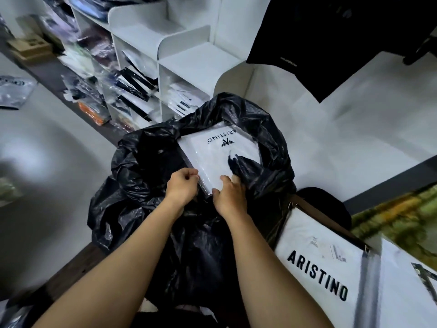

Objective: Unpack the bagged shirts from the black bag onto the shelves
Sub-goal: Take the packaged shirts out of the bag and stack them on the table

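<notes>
The bagged shirt (212, 150) lay flat in the open top of the black bag (142, 176), long side pointing away from the person, twd the shelves (189, 60). Both hands were on its near edge: left hand (183, 184) curled tight on the left corner, right hand (228, 196) pinching the right. Shelves stood just behind the bag w/ other packs (134, 86) inside.

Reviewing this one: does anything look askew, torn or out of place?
Nothing spilled, but two things stand out. A ragged flap of the black bag lies across the bagged shirt on top. On the shelves, several dark packets hang tilted out of their compartments rather than lying flat.
</notes>
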